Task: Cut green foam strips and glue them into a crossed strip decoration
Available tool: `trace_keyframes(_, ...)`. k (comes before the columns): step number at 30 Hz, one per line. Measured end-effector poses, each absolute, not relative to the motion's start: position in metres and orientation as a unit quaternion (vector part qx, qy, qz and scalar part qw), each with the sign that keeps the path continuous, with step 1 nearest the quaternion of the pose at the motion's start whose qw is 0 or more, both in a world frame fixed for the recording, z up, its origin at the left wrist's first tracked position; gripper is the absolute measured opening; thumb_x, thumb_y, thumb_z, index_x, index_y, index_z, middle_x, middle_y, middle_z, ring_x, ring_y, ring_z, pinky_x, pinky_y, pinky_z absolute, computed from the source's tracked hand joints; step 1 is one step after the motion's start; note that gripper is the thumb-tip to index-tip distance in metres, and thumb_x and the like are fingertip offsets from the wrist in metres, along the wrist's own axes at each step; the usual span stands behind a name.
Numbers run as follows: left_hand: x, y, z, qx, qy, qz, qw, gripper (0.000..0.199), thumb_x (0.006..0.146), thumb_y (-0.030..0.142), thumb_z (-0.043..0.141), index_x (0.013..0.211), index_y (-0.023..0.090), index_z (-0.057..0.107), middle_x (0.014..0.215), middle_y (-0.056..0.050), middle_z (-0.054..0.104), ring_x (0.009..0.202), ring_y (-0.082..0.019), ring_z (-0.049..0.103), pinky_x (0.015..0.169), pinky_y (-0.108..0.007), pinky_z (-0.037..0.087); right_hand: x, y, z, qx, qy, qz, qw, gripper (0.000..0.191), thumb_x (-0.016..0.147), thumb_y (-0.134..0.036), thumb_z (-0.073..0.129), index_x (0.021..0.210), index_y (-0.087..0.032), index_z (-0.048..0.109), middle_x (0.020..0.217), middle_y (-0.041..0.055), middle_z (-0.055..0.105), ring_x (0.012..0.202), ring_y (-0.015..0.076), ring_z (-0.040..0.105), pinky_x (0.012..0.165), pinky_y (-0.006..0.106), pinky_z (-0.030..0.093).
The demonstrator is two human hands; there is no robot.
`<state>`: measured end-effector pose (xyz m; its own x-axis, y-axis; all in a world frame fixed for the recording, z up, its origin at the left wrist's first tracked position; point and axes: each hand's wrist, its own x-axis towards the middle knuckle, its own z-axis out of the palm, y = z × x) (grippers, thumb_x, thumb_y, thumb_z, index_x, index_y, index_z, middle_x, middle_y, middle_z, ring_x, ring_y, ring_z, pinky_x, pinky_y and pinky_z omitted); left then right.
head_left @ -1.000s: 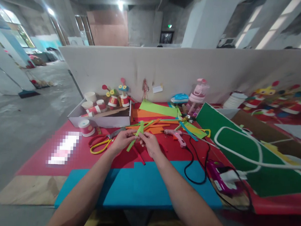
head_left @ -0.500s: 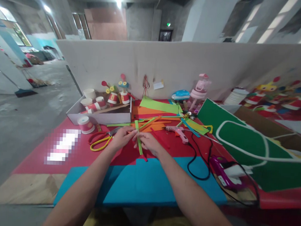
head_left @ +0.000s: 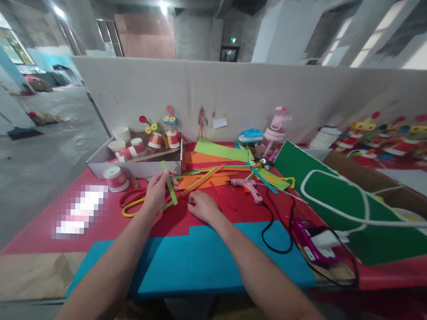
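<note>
My left hand [head_left: 157, 191] is closed on a light green paper strip [head_left: 172, 190], which slants between thumb and fingers. To its left lie scissors [head_left: 132, 212] with red and yellow handles, partly covered by that hand. My right hand [head_left: 202, 206] rests low over the red table covering, its fingers curled together; whatever they hold, if anything, is hidden. Just beyond it are loose paper strips: an orange strip [head_left: 213, 175] and a red strip [head_left: 223, 196]. A pink glue gun [head_left: 249, 188] lies to the right of these.
A white box [head_left: 136, 169] holds paper cups and cup figures at the back left, with a paper cup [head_left: 115, 179] before it. Blue card [head_left: 196, 262] covers the front edge. A green board [head_left: 338, 206], purple power block [head_left: 315, 243] and black cord stand right.
My hands, together on the green strip before, are now apart. The left has moved left with the strip; the right has pulled away and sits lower with curled fingers. The view shifted slightly.
</note>
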<state>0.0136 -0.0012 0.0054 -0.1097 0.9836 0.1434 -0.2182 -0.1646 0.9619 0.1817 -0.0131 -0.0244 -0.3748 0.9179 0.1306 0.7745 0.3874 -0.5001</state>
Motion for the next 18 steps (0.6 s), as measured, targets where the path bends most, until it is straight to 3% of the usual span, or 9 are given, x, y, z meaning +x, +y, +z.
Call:
trace_keyframes(4,0.015,-0.005,0.008,0.469,0.408,0.560,0.549,0.035,0.080,0.045,0.058,0.096,0.014,0.059,0.072,-0.005,0.067,0.051,-0.011,0.057,0.048,-0.022,0.046,0.204,0.004,-0.026,-0.514,-0.752,0.275,0.308,0.007,0.070,-0.016,0.061,0.066,-0.019,0.057,0.069,0.0017,0.066,0.069,0.0159,0.061,0.062,0.024,0.042)
trace_keyframes(8,0.008,-0.013,0.016,0.482,0.390,0.371,0.691,0.025,0.077,0.037,0.064,0.083,0.013,0.059,0.076,-0.011,0.068,0.054,-0.017,0.063,0.047,-0.027,0.049,0.216,0.015,-0.025,-0.501,-0.590,0.469,0.424,0.015,0.072,-0.025,0.063,0.067,-0.020,0.051,0.054,-0.0004,0.063,0.054,0.0145,0.062,0.052,0.024,0.048)
trace_keyframes(10,0.007,-0.014,0.015,0.467,0.395,0.308,0.729,0.023,0.075,0.035,0.066,0.081,0.014,0.059,0.076,-0.012,0.069,0.060,-0.020,0.066,0.051,-0.031,0.052,0.215,0.017,-0.024,-0.485,-0.549,0.507,0.455,0.019,0.070,-0.027,0.066,0.068,-0.020,0.049,0.052,-0.0020,0.062,0.048,0.0136,0.061,0.047,0.023,0.048)
trace_keyframes(14,0.012,-0.008,0.005,0.431,0.430,0.398,0.686,0.021,0.073,0.032,0.068,0.081,0.014,0.059,0.077,-0.009,0.068,0.064,-0.018,0.066,0.056,-0.028,0.053,0.210,0.018,-0.025,-0.462,-0.514,0.524,0.498,0.022,0.068,-0.025,0.067,0.081,-0.021,0.050,0.060,-0.0051,0.064,0.047,0.0112,0.060,0.045,0.021,0.047)
trace_keyframes(18,0.015,-0.002,0.004,0.406,0.457,0.558,0.561,0.020,0.075,0.034,0.061,0.078,0.016,0.054,0.075,-0.004,0.067,0.052,-0.011,0.059,0.046,-0.022,0.046,0.209,0.008,-0.024,-0.394,-0.573,0.605,0.389,0.024,0.071,-0.026,0.066,0.092,-0.019,0.055,0.062,-0.0025,0.064,0.049,0.0107,0.060,0.046,0.021,0.047)
